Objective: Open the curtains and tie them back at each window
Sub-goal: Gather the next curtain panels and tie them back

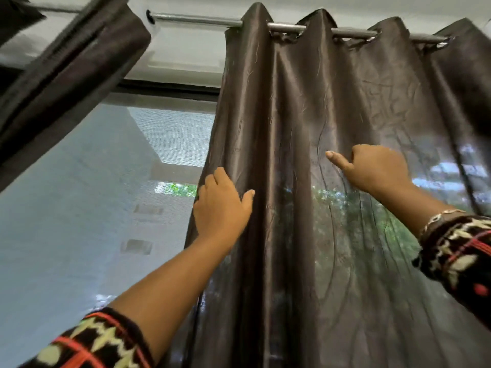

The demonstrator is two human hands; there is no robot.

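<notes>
The brown curtain [305, 102] hangs from the rod [199, 21] toward its right end. The left hand [221, 205] grips the curtain's free edge and the right hand [377, 168] clutches a fold, probably to gather it aside.

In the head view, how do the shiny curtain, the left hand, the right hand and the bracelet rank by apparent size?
1. shiny curtain, by far the largest.
2. left hand and right hand: they look alike, so I do not rank them.
3. bracelet, the smallest.
</notes>
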